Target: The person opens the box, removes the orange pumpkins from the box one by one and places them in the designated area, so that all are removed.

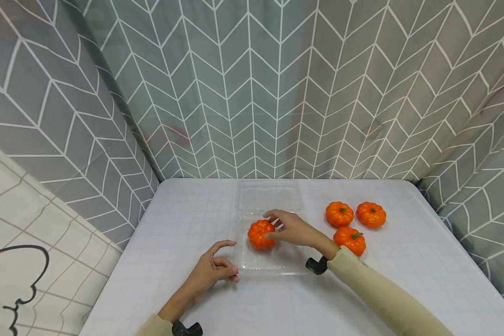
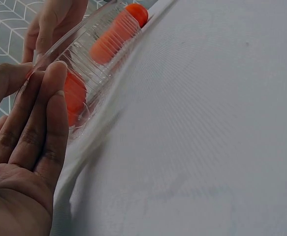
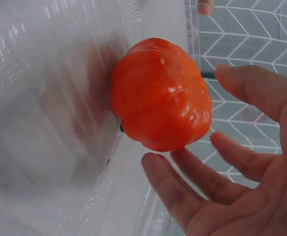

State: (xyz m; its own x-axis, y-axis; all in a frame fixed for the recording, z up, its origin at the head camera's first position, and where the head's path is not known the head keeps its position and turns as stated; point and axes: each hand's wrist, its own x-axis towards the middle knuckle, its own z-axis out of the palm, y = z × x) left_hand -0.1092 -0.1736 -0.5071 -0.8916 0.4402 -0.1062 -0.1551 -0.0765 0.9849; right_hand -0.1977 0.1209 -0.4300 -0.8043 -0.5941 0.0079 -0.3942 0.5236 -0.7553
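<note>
A clear plastic clamshell container point(image 1: 273, 264) lies opened out on the table, its lid point(image 1: 270, 196) laid back toward the curtain. Inside its near half sits a small orange pumpkin point(image 1: 260, 234). My right hand point(image 1: 291, 228) is beside that pumpkin, fingers spread around its right side; the right wrist view shows gaps between the thumb point(image 3: 251, 88) and the pumpkin point(image 3: 160, 96). At the container's front left corner, my left hand point(image 1: 210, 270) pinches the rim between thumb and fingers. The left wrist view shows the left hand point(image 2: 30, 132) at the clear wall.
To the right of the container lie three more orange pumpkins with green stems: one at the back point(image 1: 339, 214), one farther right point(image 1: 371, 215) and one nearer point(image 1: 350, 241), close to my right forearm. A grey patterned curtain point(image 1: 269, 93) hangs behind the white table point(image 1: 185, 205).
</note>
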